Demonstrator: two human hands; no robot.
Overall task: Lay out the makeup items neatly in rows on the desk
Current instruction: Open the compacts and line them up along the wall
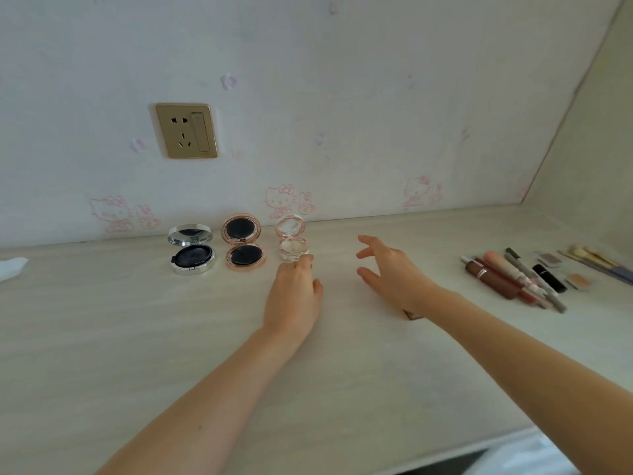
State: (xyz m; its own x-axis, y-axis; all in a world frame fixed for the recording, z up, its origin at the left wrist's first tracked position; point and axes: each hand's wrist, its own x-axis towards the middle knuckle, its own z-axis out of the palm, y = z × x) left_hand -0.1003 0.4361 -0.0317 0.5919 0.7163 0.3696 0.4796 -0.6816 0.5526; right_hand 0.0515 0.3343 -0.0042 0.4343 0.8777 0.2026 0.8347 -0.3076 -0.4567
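— What does the head view show of your hands?

— My left hand (294,286) sits mid-frame, its fingers (305,260) lightly curled and touching the front of the small clear compact (291,240); whether they actually pinch it I cannot tell. My right hand (394,272) hovers just right of it above the tabletop (137,337), fingers spread wide, holding nothing.

— And the makeup?

— Three open compacts stand in a row near the wall, left of centre: a silver compact (191,250), a rose-gold compact (244,242) beside it, then the clear one. At the right edge of the frame lies a loose cluster: a brown tube (491,279), several pencils (520,269), a black lipstick (549,273), small pans (579,280) and brushes (596,260).

— Anything else?

— A gold wall socket (186,130) in the upper left, and a white scrap (12,267) at the left edge.
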